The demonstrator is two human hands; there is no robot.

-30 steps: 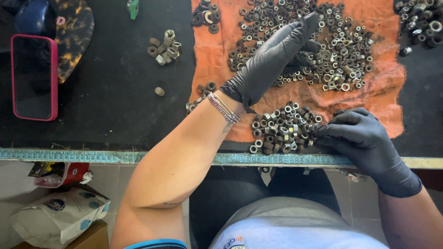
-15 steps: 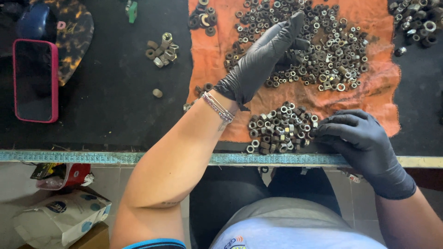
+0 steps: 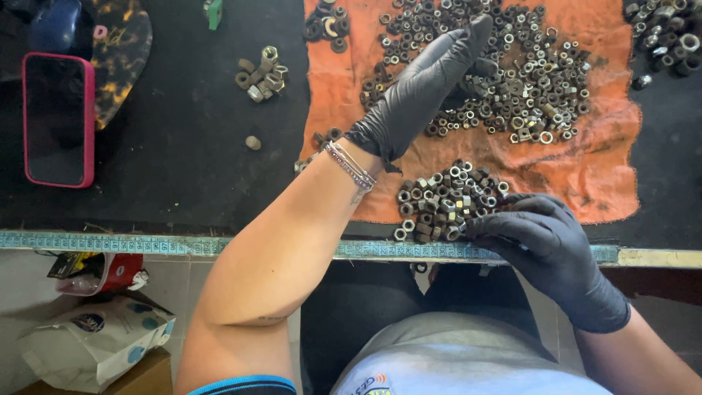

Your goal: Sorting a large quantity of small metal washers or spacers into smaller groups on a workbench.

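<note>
Fingers [image 3: 446, 62] of the left hand [image 3: 424, 91] are held straight and together over the large nut pile [image 3: 504, 80] at upper centre, while the right hand [image 3: 545, 241], fingers curled, is pressed against the small nut pile [image 3: 446, 201] near the lower table edge [image 3: 183, 245], whence nuts could be knocked off.

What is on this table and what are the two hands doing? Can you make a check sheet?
Surface: black table with an orange cloth spread on it and a measuring strip along the near edge.
Job's things: big spread of metal nuts on the cloth; small heap of nuts near the edge.
Clutter: phone in a pink case, little cluster of nuts, one loose nut, more nuts at the far right corner.
Grippers: left hand, gloved black, reaches over the big spread; right hand, gloved black, rests beside the small heap.
Cables: nothing seen.
Surroundings: bags on the floor below.
</note>
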